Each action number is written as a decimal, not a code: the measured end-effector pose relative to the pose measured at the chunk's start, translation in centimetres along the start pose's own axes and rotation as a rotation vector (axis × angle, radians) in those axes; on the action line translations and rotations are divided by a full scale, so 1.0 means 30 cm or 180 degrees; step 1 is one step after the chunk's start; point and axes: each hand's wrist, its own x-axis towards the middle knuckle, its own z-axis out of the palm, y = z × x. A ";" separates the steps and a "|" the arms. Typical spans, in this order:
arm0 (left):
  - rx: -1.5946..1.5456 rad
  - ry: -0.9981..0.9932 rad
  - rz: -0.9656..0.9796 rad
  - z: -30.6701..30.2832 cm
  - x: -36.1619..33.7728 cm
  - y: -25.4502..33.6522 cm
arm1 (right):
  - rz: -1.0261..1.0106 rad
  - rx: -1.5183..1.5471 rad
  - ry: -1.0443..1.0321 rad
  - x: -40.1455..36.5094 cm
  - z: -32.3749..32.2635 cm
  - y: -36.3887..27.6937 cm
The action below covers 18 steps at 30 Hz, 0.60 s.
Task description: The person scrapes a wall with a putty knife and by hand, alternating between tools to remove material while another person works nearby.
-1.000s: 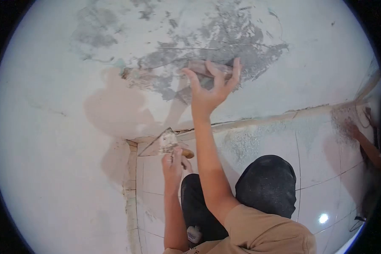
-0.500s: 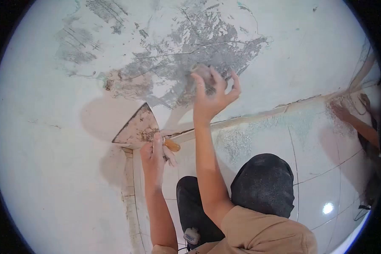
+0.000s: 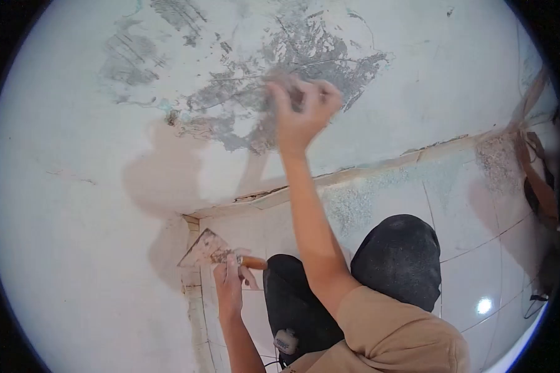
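A putty knife [image 3: 206, 248] with a wide triangular blade and an orange-brown handle [image 3: 252, 262] is in my left hand [image 3: 230, 280], low and in front of my knee. Smears cover its blade. My right hand [image 3: 305, 109] is up against the rough grey patch [image 3: 236, 99] on the pale wall [image 3: 81, 217]. Its fingers are curled round something blurred by motion that I cannot make out.
Below the wall runs a ledge [image 3: 348, 174] above white tiles [image 3: 466, 280]. My dark-trousered knees [image 3: 398, 261] are bent beneath my arms. At the far right edge a co-worker's arm [image 3: 538, 183] reaches toward the tiles.
My left hand has lowered the putty knife away from the wall. My right hand has moved slightly up and left over the patch. The co-worker's arm has shifted right.
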 end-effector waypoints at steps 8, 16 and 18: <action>-0.0616 0.0489 -0.0250 -0.108 -0.050 -0.042 | -0.0563 -0.0133 -0.0182 0.013 0.064 -0.084; -0.0497 0.0436 -0.0144 -0.163 -0.116 -0.093 | 0.0271 0.0355 0.0247 0.044 0.030 -0.057; -0.0679 0.0290 -0.0251 -0.156 -0.093 -0.106 | -0.0494 0.0021 -0.0332 -0.011 0.066 -0.087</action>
